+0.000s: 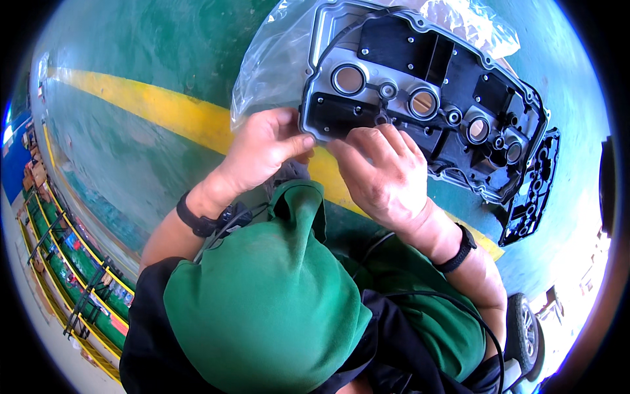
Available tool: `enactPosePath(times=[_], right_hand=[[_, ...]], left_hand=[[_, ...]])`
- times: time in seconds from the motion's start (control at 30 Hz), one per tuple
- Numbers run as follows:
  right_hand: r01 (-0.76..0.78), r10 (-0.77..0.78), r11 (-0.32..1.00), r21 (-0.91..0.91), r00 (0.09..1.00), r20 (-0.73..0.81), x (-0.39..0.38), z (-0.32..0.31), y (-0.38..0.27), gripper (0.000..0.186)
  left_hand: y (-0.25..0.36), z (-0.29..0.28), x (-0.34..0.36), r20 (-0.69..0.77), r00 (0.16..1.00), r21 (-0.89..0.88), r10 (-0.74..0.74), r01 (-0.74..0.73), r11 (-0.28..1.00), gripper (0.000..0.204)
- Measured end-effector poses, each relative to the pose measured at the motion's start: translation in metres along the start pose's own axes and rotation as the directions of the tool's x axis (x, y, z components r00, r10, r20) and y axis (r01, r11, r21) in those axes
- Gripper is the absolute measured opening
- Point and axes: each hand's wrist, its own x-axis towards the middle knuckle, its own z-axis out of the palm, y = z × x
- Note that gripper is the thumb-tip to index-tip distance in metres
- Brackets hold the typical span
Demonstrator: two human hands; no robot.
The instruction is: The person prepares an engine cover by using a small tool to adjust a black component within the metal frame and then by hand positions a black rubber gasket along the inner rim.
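Note:
An engine valve cover (407, 65) lies with its hollow inner side up, silver with black panels and several round holes. A thin black rubber gasket (331, 44) follows its rim, with loose stretches bowing off it at the far left and near side. At the near-left corner, my left hand (262, 144) is closed on the cover's edge, thumb towards my right hand. My right hand (387, 167) is curled at the near edge, thumb and fingers pressed together. Its fingertips are partly hidden, so what they pinch cannot be made out.
Clear plastic wrap (275, 65) lies under and beyond the cover. A second black, slotted part (535, 190) sits at its right. The green floor has a yellow stripe (157, 111). Yellow-edged racks (72, 262) stand far left, and a wheel (523, 331) is at lower right.

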Motion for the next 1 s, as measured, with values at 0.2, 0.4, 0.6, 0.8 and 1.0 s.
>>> enactPosePath(times=[0.2,0.4,0.6,0.8,1.0], right_hand=[[0.048,-0.045,0.998,-0.027,0.996,0.083,0.001,-0.011,0.001,0.036],[0.030,-0.030,0.999,-0.044,1.000,0.006,-0.020,-0.010,0.008,0.038],[0.008,-0.011,0.998,-0.056,0.999,-0.045,-0.030,-0.014,0.013,0.038],[-0.012,0.013,1.000,0.013,0.995,-0.095,-0.036,-0.017,0.016,0.034],[-0.066,0.066,0.998,0.003,0.996,-0.059,-0.033,-0.019,0.011,0.027]], left_hand=[[-0.007,0.009,-0.002,-0.060,0.997,0.054,0.038,-0.035,0.998,0.018],[-0.013,0.010,0.000,0.079,0.995,-0.029,-0.060,0.063,0.998,0.021],[-0.013,0.015,0.003,0.049,0.995,-0.053,-0.092,0.095,0.994,0.025],[-0.012,0.018,0.000,0.002,0.988,-0.052,-0.152,0.152,0.987,0.026],[-0.008,0.029,0.002,0.004,0.997,-0.031,-0.078,0.079,0.996,0.029]])
